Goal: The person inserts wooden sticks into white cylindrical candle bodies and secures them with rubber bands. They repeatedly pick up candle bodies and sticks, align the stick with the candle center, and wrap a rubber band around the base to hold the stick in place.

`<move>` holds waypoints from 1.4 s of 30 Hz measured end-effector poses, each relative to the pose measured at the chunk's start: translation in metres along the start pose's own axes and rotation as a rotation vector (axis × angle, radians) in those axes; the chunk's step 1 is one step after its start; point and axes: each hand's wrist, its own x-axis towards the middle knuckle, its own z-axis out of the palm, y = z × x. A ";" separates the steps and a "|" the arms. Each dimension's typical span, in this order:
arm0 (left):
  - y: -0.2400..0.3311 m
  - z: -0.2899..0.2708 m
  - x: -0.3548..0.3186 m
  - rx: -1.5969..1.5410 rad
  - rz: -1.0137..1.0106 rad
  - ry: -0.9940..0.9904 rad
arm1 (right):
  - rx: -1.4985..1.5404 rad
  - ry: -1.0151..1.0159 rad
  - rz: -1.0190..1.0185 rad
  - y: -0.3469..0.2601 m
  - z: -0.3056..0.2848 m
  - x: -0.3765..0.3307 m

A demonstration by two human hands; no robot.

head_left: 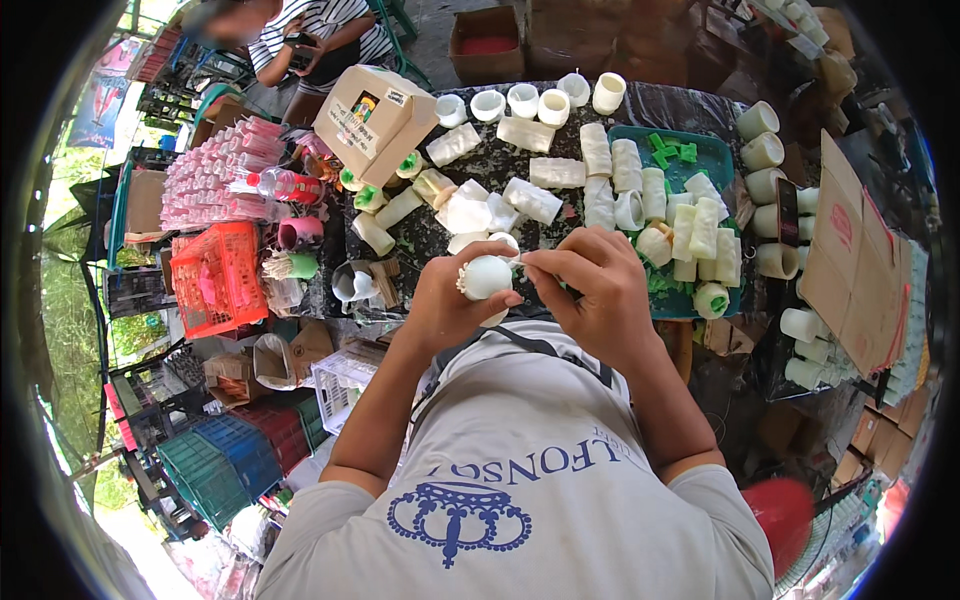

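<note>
Close to my body, my left hand (445, 300) is wrapped round a pale, rounded, wax-like piece (487, 277) with a beaded edge. My right hand (598, 285) is beside it, thumb and forefinger pinched on a thin white strand (516, 262) at the piece's right side. Whether the strand is joined to the piece I cannot tell. Just beyond my hands lie several whitish wax-like cylinders (533, 200) with uneven surfaces. More of them rest on a teal tray (715, 150) to the right, with small green pieces (672, 150) among them.
A cardboard box (375, 122) stands on the dark table at the back left. Leftward are bundled pink sticks (225, 165), a bottle with a red label (285, 186) and an orange crate (218, 278). A cardboard sheet (850, 255) leans at right. Across the table sits another person (320, 40).
</note>
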 end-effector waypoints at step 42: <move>0.008 -0.007 -0.025 0.629 0.193 0.052 | -0.064 -0.307 -0.214 -0.011 0.035 -0.001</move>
